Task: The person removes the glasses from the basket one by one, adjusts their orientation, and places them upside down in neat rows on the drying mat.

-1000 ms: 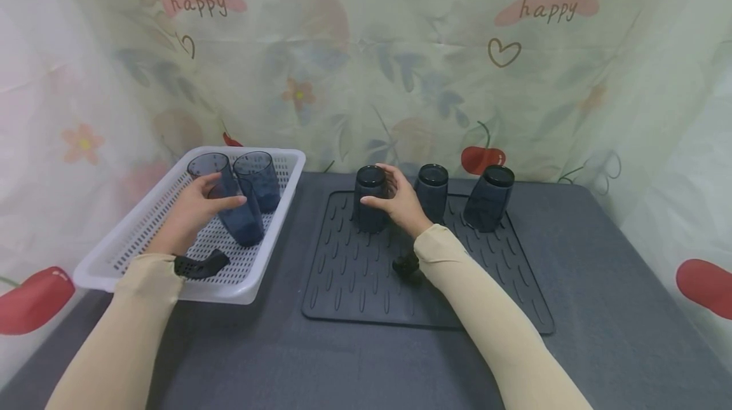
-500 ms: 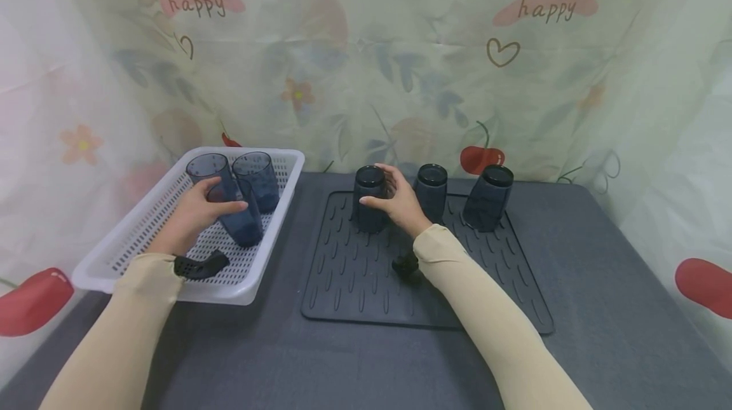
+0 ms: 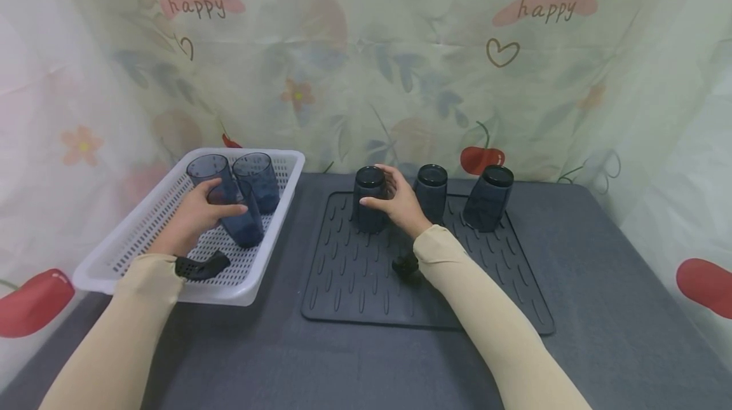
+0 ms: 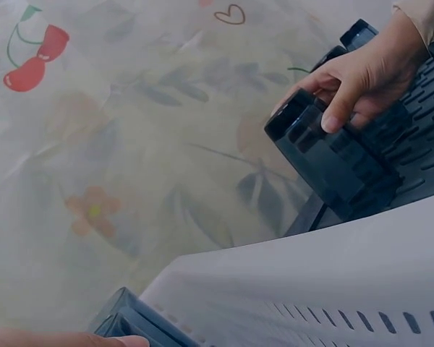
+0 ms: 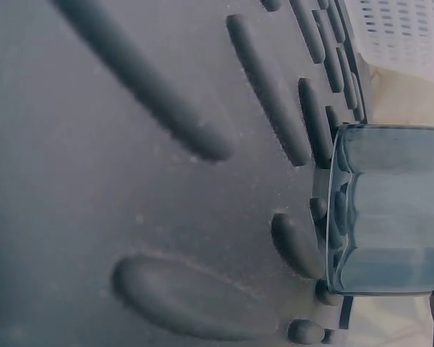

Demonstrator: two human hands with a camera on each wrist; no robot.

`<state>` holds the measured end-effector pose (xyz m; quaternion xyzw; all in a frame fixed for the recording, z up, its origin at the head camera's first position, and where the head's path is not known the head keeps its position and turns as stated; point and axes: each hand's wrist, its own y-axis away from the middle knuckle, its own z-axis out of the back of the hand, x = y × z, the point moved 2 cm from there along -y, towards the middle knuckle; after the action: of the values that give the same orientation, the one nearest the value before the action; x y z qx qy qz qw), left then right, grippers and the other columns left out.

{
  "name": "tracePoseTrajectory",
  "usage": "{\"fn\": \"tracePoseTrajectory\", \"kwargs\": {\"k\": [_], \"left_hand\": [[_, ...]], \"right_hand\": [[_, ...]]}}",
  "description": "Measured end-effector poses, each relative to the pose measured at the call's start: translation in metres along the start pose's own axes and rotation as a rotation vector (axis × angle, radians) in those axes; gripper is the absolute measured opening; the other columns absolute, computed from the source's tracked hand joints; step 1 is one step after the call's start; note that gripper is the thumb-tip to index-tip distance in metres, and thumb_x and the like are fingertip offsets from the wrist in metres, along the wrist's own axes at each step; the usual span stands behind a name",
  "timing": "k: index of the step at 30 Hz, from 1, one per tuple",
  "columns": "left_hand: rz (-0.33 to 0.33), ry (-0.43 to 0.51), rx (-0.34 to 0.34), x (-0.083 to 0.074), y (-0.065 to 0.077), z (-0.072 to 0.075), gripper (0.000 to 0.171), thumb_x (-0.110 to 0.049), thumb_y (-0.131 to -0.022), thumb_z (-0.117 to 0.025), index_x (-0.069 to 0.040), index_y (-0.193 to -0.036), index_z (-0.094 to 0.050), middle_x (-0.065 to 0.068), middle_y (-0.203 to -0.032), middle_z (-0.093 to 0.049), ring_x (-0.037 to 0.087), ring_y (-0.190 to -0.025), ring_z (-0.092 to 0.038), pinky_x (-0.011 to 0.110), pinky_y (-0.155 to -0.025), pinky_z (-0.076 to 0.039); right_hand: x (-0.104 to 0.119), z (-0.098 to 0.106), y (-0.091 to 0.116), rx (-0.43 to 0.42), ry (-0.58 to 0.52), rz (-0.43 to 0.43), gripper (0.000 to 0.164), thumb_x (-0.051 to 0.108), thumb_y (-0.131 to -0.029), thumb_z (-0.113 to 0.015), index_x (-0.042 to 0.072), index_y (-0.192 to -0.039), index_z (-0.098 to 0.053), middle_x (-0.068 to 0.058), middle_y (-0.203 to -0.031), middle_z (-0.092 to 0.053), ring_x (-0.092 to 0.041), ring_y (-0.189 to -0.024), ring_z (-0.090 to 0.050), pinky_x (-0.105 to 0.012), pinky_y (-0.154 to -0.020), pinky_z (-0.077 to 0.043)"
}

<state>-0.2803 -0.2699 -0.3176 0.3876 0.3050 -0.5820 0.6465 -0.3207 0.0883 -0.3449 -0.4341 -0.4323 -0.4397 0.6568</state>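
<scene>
In the head view, a white perforated basket point(image 3: 251, 292) holds several blue-tinted drinking glasses. My left hand point(image 3: 191, 213) grips a tilted glass point(image 3: 243, 229) near its rim, thumb in front and fingers behind. Two more glasses stand beside it, a left one point(image 3: 200, 166) and a right one point(image 3: 260, 184). On the dark ridged drying mat point(image 3: 343, 295), my right hand point(image 3: 403, 203) holds an upside-down glass point(image 3: 368, 206) between thumb and fingers. The right wrist view shows its rim down at the mat.
Two other upside-down glasses stand along the mat's back, a middle one point(image 3: 433, 191) and a right one point(image 3: 490, 200), which leans slightly. A grey cloth covers the table point(image 3: 257, 359). A printed curtain point(image 3: 366, 79) hangs behind and at both sides.
</scene>
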Motion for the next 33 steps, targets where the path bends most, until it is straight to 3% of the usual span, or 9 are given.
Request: {"fn": "tracePoseTrajectory", "kwargs": {"k": [23,33], "left_hand": [[0.002,0.007,-0.024,0.000,-0.001,-0.001,0.103,-0.025,-0.087,-0.073,-0.008,-0.156,0.002,0.025,-0.160,-0.004,0.045,-0.144,-0.018,0.058,-0.111,-0.029],[0.003,0.007,-0.044,-0.002,0.001,-0.001,0.101,-0.022,-0.087,-0.073,-0.005,-0.155,-0.001,0.026,-0.159,-0.005,0.046,-0.143,-0.019,0.059,-0.110,-0.030]], "right_hand": [[-0.003,0.001,-0.003,0.006,-0.010,0.002,0.076,0.010,-0.084,-0.075,0.011,-0.148,-0.033,-0.012,-0.152,-0.035,-0.023,-0.145,-0.028,-0.036,-0.119,-0.023],[-0.027,0.002,-0.019,-0.014,0.020,-0.006,0.076,0.018,-0.081,-0.079,0.022,-0.145,-0.038,-0.004,-0.150,-0.038,-0.019,-0.144,-0.030,-0.035,-0.118,-0.026]]}}
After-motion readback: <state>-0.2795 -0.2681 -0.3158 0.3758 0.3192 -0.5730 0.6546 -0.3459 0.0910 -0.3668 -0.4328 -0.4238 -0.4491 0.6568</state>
